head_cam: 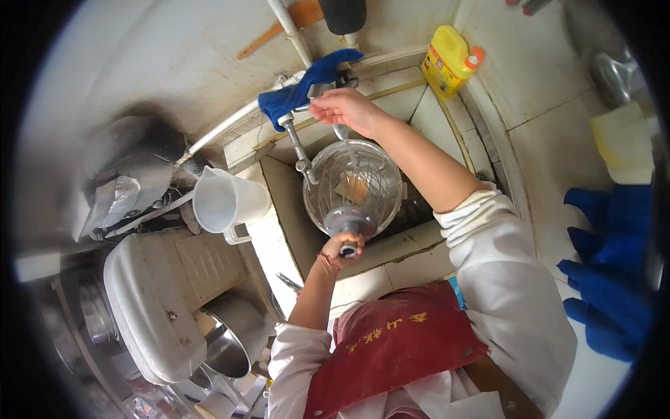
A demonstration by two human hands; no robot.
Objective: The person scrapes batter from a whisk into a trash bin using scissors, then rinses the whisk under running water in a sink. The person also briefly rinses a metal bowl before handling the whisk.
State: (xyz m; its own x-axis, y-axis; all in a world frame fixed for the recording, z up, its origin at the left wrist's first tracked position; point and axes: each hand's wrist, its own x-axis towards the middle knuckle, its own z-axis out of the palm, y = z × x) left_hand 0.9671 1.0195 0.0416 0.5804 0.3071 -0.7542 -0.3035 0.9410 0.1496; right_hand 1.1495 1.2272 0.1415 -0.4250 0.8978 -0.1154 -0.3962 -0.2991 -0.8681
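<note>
My left hand (340,249) is closed around the shaft of a large mixer whisk attachment (349,220). Its wire cage points down into a round metal mixing bowl (310,201), which stands inside a tiled sink (285,209). Something orange-brown, its kind unclear, shows through the wires near the bowl's middle. Above the far rim, my right hand (345,107) has its fingers at the chrome tap lever (302,109). Water runs from the spout (341,132) into the bowl. A blue cloth (293,94) drapes over the pipework beside the tap.
Left of the sink, a translucent plastic measuring jug (215,204) stands on the ledge. A second metal tap (299,152) reaches over the sink's left side. A yellow jug with an orange pump (447,63) sits at the far right corner. A deep steel pot (235,335) lies lower left.
</note>
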